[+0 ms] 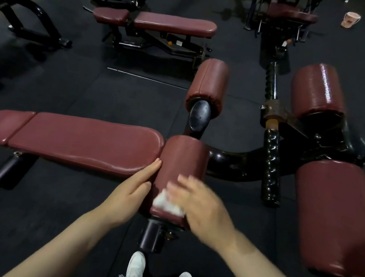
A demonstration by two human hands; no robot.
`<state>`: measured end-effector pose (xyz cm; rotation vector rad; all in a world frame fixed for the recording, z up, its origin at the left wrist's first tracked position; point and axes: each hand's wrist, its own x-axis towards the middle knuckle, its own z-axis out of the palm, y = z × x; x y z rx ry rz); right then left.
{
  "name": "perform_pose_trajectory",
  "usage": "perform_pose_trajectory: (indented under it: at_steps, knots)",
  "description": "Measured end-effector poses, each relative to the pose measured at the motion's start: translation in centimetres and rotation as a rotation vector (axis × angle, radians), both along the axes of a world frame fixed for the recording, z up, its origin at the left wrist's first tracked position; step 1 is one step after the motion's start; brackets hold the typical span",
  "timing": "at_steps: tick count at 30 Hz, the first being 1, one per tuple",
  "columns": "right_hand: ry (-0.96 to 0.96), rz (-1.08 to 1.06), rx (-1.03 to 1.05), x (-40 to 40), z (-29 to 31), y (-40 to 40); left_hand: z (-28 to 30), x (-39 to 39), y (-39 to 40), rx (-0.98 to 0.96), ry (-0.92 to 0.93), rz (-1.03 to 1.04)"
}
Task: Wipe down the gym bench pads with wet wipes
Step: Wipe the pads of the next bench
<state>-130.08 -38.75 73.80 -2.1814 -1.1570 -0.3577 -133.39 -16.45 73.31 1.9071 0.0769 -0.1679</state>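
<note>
A dark red roller pad [182, 161] sits at the near end of the long red bench pad [80, 140]. My left hand [135, 190] lies flat against the roller's left side, fingers straight. My right hand [200, 206], blurred, presses a crumpled white wet wipe [166, 204] onto the roller's near end. A second roller pad [209, 84] stands behind it. Two larger red roller pads [318, 90] [337, 217] are on the right of the black frame [231, 161].
Another red bench [156, 22] stands further back on the black rubber floor. A machine with a red seat [291, 13] is at the top right, a pink cup [350, 19] on the floor beside it. My white shoes [136, 266] are just below the roller's post.
</note>
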Motion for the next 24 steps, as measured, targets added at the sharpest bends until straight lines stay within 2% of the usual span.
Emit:
perform_pose_trajectory:
  at_steps: [2,3,5,8,10,12,14,16,18,19,21,24]
  knots:
    - [-0.08,0.144,-0.074,-0.7,-0.5,-0.8,-0.5,0.0,0.1,0.0,0.011,0.011]
    - [-0.126,0.148,-0.097,0.5,-0.4,-1.0,-0.7,0.1,0.4,-0.004,0.031,0.024]
    - [-0.143,-0.002,-0.083,4.0,0.1,-0.8,-1.1,0.4,0.9,0.0,0.101,0.04]
    - [-0.019,-0.376,-0.011,8.5,1.4,-0.1,-1.5,0.5,1.1,0.005,0.189,0.033]
    - [0.057,-0.434,0.016,8.2,1.5,0.5,-1.1,0.4,1.0,-0.001,0.146,0.068]
    - [-0.004,-0.323,0.049,5.6,0.8,0.5,-0.4,0.1,0.8,-0.004,0.022,0.072]
    - [-0.055,-0.111,0.012,1.5,-0.1,-0.4,0.0,-0.5,0.3,0.048,-0.081,-0.014]
    - [-0.1,0.063,-0.052,-1.0,-0.7,-1.5,-0.2,-1.0,-0.2,0.083,-0.128,-0.085]
    - [-0.174,0.126,-0.117,0.7,-0.2,-1.9,-0.4,-1.0,-0.2,0.085,-0.129,-0.098]
    - [-0.199,0.09,-0.125,2.5,0.2,-1.6,-0.4,-0.9,0.0,0.079,-0.117,-0.091]
    - [-0.17,-0.118,-0.09,6.4,1.1,-1.0,-0.6,-0.9,0.3,0.058,-0.076,-0.07]
    - [-0.003,-0.417,-0.05,9.4,1.7,-0.4,-1.0,-1.2,0.7,0.018,0.013,-0.023]
